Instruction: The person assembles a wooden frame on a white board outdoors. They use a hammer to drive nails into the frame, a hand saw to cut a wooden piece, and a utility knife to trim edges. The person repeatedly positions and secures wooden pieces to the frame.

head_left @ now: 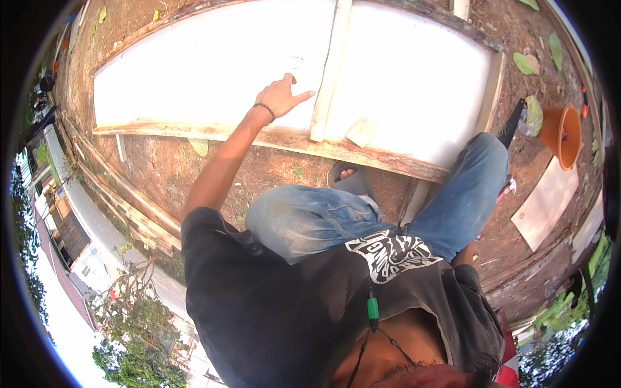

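Head view: person squats over bare soil beside a white panel [213, 71] set in a rough wooden frame [362, 155]. Left hand [283, 96] reaches out over the panel near the frame's centre batten [331, 68]; fingers loosely spread, thumb out toward the batten, palm down, pinching nothing. Cannot tell whether the fingertips touch the surface. Dark bead bracelet [264, 111] on that wrist. Right hand hidden behind the right knee; finger state cannot be told. Sandalled foot [347, 174] just beside the frame's near rail. Orange bucket [561, 134] lies well apart on the right, a pale board [545, 204] near it.
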A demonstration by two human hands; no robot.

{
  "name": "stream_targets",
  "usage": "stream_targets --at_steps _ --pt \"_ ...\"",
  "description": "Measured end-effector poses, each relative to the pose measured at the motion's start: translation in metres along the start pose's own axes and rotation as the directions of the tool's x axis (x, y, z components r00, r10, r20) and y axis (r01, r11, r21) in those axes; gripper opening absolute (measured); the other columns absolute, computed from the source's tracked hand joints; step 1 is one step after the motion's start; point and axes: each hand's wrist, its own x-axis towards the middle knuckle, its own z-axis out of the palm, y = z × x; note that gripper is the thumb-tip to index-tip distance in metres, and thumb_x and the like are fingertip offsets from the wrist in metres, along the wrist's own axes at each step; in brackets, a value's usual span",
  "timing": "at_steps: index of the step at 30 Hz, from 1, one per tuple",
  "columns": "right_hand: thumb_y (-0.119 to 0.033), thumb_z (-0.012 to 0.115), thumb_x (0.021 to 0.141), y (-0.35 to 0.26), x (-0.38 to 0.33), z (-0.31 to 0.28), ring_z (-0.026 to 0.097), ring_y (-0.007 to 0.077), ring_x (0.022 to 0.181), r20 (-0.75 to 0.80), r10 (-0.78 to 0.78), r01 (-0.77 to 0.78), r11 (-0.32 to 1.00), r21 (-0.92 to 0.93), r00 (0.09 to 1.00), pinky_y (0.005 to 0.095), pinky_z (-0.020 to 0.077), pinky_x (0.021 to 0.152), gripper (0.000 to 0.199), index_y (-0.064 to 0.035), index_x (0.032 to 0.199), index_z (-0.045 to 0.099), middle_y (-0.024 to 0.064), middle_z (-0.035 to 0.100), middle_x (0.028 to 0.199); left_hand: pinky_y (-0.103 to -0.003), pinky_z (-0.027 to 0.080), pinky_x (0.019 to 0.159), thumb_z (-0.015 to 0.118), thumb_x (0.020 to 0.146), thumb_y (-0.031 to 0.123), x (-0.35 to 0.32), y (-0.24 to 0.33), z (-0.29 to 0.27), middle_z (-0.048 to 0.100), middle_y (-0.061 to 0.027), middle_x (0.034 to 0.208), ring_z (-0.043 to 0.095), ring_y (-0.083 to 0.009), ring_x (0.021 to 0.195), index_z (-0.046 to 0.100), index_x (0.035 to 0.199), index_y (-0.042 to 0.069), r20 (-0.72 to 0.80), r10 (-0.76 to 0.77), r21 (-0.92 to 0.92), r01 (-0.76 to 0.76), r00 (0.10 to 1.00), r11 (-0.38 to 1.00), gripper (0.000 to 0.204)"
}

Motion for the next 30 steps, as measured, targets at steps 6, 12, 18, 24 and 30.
stream_targets --at_steps 6,12,18,24,30 --pt "-0.024 0.076 0.090 0.014 0.000 0.025 0.068 0.0233 0.098 -0.067 0.057 -0.058 0.998 -0.010 0.996 0.0360 0.0528 0.084 0.056 0.0006 0.136 0.056 0.0166 0.069 0.106 -0.044 0.045 0.090 0.088 0.073 0.040 -0.015 0.115 0.105 0.059 -0.0099 0.113 0.057 -0.0284 0.109 0.063 0.116 0.012 -0.546 0.521 -0.020 -0.631 0.657 0.775 0.057" --pt "-0.025 0.077 0.089 0.003 0.035 0.083 0.069 0.0243 0.102 -0.040 0.044 -0.043 0.999 0.013 0.998 0.0363 0.0532 0.087 0.061 -0.0001 0.139 0.054 0.0176 0.069 0.110 -0.054 0.037 0.106 0.076 0.080 0.014 -0.003 0.140 0.173 0.053 -0.0188 0.134 0.048 -0.0381 0.126 0.067 0.109 0.008 -0.464 0.539 -0.008 -0.611 0.704 0.791 0.031" --pt "-0.026 0.079 0.087 0.015 0.064 0.099 0.070 0.0253 0.106 -0.008 0.063 -0.062 0.992 0.110 0.998 0.0367 0.0535 0.090 0.066 -0.0007 0.142 0.052 0.0186 0.069 0.114 -0.052 0.042 0.099 0.064 0.083 0.004 -0.007 0.127 0.167 0.055 -0.0195 0.132 0.051 -0.0396 0.118 0.069 0.106 0.005 -0.585 0.407 -0.221 -0.621 0.702 0.752 0.024" --pt "-0.026 0.068 0.099 -0.096 0.074 0.053 0.068 0.0179 0.105 0.184 -0.155 -0.004 0.754 0.657 0.971 0.0362 0.0548 0.086 0.049 -0.0043 0.141 0.056 0.0086 0.069 0.121 -0.040 0.053 0.087 0.056 0.106 0.034 -0.012 0.169 0.132 0.065 -0.0136 0.115 0.063 -0.0243 0.101 0.060 0.120 -0.003 -0.264 0.145 -0.831 -0.301 0.954 0.468 0.039" --pt "-0.044 0.059 0.104 -0.160 0.076 0.049 0.069 0.0245 0.103 0.787 -0.383 -0.561 0.554 0.615 0.484 0.0384 0.0580 0.088 0.060 -0.0071 0.149 0.045 0.0130 0.060 0.135 -0.040 0.052 0.102 0.055 0.108 0.028 -0.009 0.321 0.153 0.055 -0.0175 0.137 0.056 -0.0288 0.125 0.048 0.137 -0.004 -0.161 0.600 -0.693 -0.523 0.784 0.497 0.044"
